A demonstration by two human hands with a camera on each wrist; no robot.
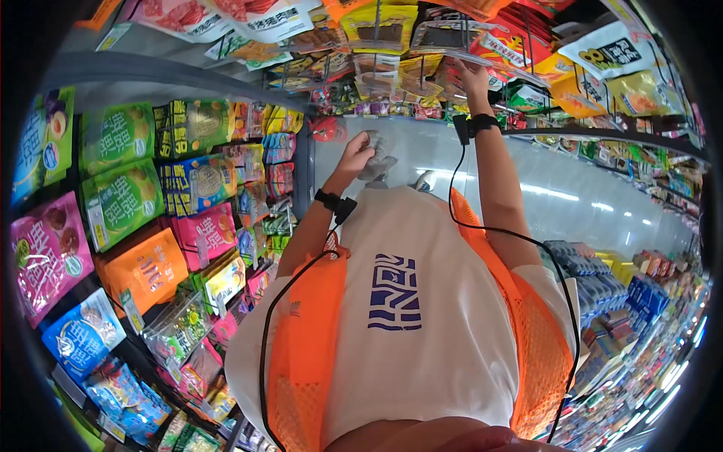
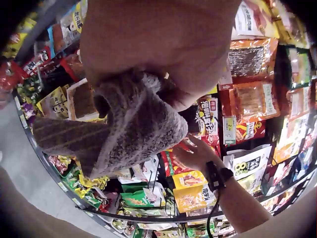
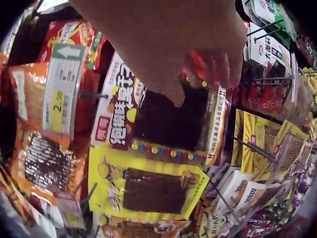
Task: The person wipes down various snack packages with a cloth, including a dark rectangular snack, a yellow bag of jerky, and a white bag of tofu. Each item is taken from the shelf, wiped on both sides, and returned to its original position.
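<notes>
A grey, fuzzy cloth [image 2: 143, 124] hangs bunched from my left hand [image 1: 354, 157], whose fingers grip it. In the head view this hand is low in front of the body, over the floor. My right hand [image 1: 474, 81] reaches to a hanging rack of snacks. In the right wrist view its thumb lies over the dark front of a snack packet [image 3: 168, 121] with white printed ends, while blurred fingers [image 3: 218, 72] are at the packet's upper edge. A yellow snack packet [image 3: 153, 186] with a dark window hangs just below it.
Orange snack packets [image 3: 47, 158] and a price tag [image 3: 63, 91] hang beside the held packet on metal hooks. Green and pink bags [image 1: 120, 200] fill the rack at left. Grey floor [image 1: 557, 181] runs behind, with stacked goods [image 1: 580, 279] at right.
</notes>
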